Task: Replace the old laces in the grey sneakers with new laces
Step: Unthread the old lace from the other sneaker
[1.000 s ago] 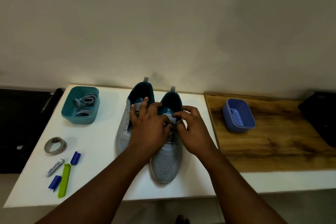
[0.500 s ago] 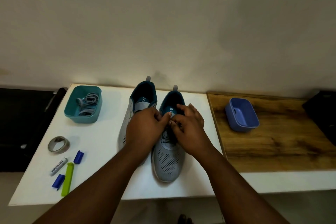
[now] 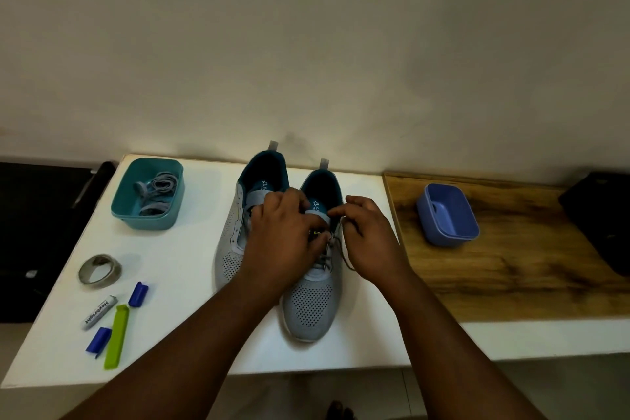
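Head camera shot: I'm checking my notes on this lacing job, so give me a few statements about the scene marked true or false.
1. The teal tub holds grey laces. True.
2. The blue tub stands on the white table. False: it stands on the wooden board.
3. Both hands work at the right-hand sneaker. True: left hand, right hand.
4. The tape roll lies inside the teal tub. False: it lies on the white table.

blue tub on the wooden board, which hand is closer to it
Right. The right hand works at the right sneaker's laces, nearer the blue tub; the left hand lies farther off, across both sneakers.
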Available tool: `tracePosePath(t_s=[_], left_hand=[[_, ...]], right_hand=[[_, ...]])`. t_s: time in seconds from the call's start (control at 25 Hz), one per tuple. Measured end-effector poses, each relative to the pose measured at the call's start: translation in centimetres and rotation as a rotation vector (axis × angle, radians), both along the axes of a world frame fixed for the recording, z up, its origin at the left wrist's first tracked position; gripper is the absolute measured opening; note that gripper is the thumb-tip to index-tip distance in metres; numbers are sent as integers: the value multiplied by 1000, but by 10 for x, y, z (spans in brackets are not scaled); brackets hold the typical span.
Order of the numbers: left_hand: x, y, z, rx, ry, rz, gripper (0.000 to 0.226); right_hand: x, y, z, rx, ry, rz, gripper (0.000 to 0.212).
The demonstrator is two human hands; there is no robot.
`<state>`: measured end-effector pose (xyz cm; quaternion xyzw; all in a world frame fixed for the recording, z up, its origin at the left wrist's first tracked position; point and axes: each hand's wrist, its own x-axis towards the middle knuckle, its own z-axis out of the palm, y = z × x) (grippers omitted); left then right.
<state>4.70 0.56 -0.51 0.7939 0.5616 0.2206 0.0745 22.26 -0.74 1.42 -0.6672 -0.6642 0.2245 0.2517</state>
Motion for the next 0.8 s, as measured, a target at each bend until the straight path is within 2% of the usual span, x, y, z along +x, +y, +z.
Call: tracePosePath(t_s=[0.08, 0.28, 0.44, 0.56, 0.8], left_hand=[[4, -3, -3, -17, 83, -12, 30], [-1, 1, -4, -62, 32, 2, 27], [5, -1, -3, -45, 67, 34, 40], [9, -1, -2, -87, 102, 13, 34], [9, 5, -2, -127, 35, 20, 26]], right_hand=[[-1, 0, -1, 20, 9, 7, 32], [0, 1, -7, 47, 146, -53, 24], [-2, 1, -8, 51, 189, -64, 23], [-3, 0, -10, 50, 195, -40, 20], [-1, 1, -12, 32, 215, -25, 19]])
